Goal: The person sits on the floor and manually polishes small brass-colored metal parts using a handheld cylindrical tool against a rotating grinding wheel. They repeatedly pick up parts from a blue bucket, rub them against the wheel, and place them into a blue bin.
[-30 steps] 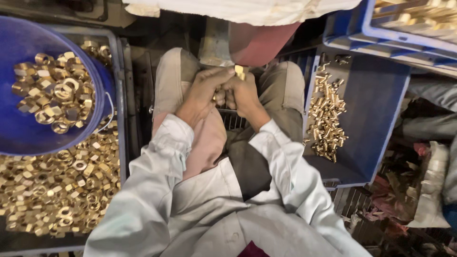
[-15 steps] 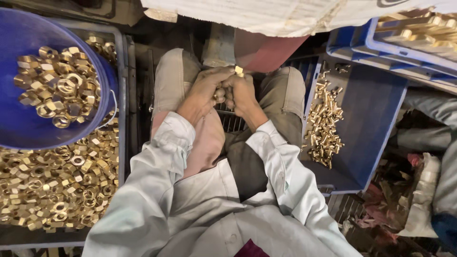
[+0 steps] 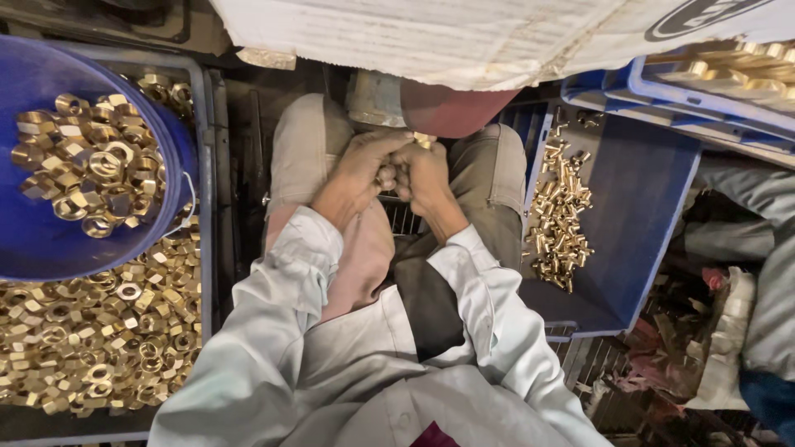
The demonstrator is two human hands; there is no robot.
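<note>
Pinching with both hands together, we are holding a small brass fitting (image 3: pixel 424 139) just above our lap, between the knees. Its shiny top is sticking out above the knuckles of our right hand (image 3: pixel 426 178), so we are judging that its long axis is standing roughly upright, pointing away from our body; the lower part is hidden inside the fingers. Our left hand (image 3: pixel 364 170) is pressing against the right one, knuckle to knuckle, and its fingers are curling closed around something small that we cannot see clearly. Both hands are equally near to the piece, but the right one is carrying the visible end.

Going outward, we are seeing a grey metal block (image 3: pixel 377 99) just beyond the hands, partly under a white printed sack (image 3: pixel 464 37). On our right, near the right knee, a blue plastic tray (image 3: pixel 646 207) is lying with a loose heap of short brass tube pieces (image 3: pixel 559 215). On our left, well apart from the hands, a round blue plastic tub (image 3: pixel 33 240) is holding brass hexagonal nuts (image 3: pixel 83 161), and it is sitting over a grey crate (image 3: pixel 207 165) with many more brass nuts and washers (image 3: pixel 91 331). Another person's grey sleeve (image 3: pixel 745 207) is showing at the far right edge.
</note>
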